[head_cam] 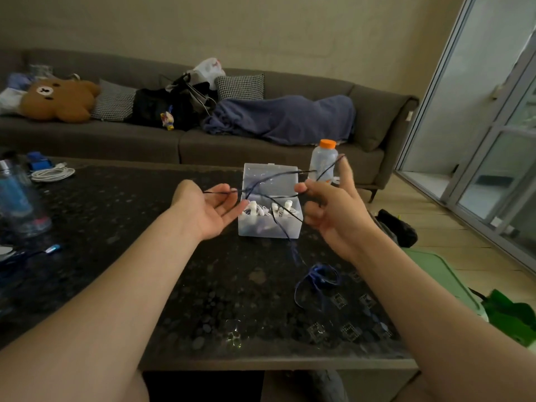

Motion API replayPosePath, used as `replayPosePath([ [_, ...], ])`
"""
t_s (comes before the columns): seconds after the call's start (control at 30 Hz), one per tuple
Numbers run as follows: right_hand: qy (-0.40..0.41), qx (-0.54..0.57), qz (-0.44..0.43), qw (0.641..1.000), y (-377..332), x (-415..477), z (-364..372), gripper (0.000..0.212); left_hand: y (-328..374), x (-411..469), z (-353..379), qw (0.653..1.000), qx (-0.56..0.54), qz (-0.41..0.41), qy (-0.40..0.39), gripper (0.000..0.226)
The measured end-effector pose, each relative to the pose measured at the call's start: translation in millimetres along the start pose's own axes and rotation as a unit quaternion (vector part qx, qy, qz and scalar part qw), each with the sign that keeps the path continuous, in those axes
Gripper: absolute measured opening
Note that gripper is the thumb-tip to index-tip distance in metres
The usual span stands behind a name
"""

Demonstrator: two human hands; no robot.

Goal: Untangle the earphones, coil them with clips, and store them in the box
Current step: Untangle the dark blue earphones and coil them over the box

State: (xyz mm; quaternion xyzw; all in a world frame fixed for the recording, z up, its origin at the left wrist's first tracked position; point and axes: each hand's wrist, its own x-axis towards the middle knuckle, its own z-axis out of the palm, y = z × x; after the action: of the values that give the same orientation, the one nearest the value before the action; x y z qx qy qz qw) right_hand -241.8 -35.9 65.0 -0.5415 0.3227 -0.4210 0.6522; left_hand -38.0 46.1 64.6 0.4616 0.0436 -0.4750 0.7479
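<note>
Forearms reach over the tabletop (203,285); left grip (213,211) pinches the earphones (317,275) cable, right grip (327,211) holds it looped, above the box (269,229). Pulling apart could tighten the tangle or snag the box.

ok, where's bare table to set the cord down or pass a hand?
Free: the table in front of the box, between the forearms; also the strip between the white cable coil and the box. Crowded: the left edge by the blue bottle; right front, where the blue cord heaps; above the box, where the left hand and right hand stretch it.
</note>
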Motion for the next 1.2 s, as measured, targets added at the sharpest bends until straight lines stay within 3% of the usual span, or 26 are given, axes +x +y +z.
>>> replayPosePath([
  [0.13,0.012,-0.041,-0.046,0.998,-4.8,2.0,-3.1,0.094,0.5,-0.6,6.0,0.999,-0.051,0.001,-0.014,0.048],
  [0.23,0.047,-0.097,-0.076,0.991,-2.4,-0.2,-9.4,0.102,-1.3,4.9,1.6,0.999,-0.025,-0.020,0.028,0.050],
  [0.33,0.058,-0.210,-0.118,0.969,1.9,-3.1,-13.3,0.098,-4.0,8.4,-0.5,0.989,0.121,-0.065,0.061,0.058],
  [0.43,0.144,-0.254,-0.154,0.944,8.3,-1.7,-8.6,0.091,-5.7,4.2,-1.9,0.960,0.274,-0.060,0.016,0.038],
  [0.5,0.171,-0.228,-0.160,0.945,11.9,-0.1,-3.8,0.086,-7.9,-0.1,-3.4,0.915,0.401,-0.031,-0.029,0.043],
  [0.6,0.176,-0.187,-0.142,0.956,10.1,-0.8,2.6,0.083,-12.4,-4.1,0.3,0.813,0.572,0.041,-0.103,0.047],
  [0.7,0.178,-0.177,-0.145,0.957,8.9,-0.4,4.6,0.085,-16.3,-1.9,0.1,0.735,0.650,0.060,-0.184,0.038],
  [0.77,0.186,-0.186,-0.139,0.955,10.0,0.3,3.5,0.088,-15.5,1.1,-4.2,0.707,0.670,0.066,-0.216,0.036],
  [0.9,0.186,-0.208,-0.113,0.953,9.1,1.0,1.2,0.069,-16.0,1.6,-5.2,0.711,0.647,0.158,-0.224,0.018],
  [1.03,0.187,-0.261,-0.074,0.944,11.9,9.2,0.2,0.045,-19.6,0.4,1.3,0.711,0.595,0.311,-0.211,0.018],
  [1.2,0.137,-0.284,-0.066,0.947,19.3,14.2,0.9,0.040,-20.6,-2.4,4.2,0.746,0.510,0.357,-0.236,0.025],
])
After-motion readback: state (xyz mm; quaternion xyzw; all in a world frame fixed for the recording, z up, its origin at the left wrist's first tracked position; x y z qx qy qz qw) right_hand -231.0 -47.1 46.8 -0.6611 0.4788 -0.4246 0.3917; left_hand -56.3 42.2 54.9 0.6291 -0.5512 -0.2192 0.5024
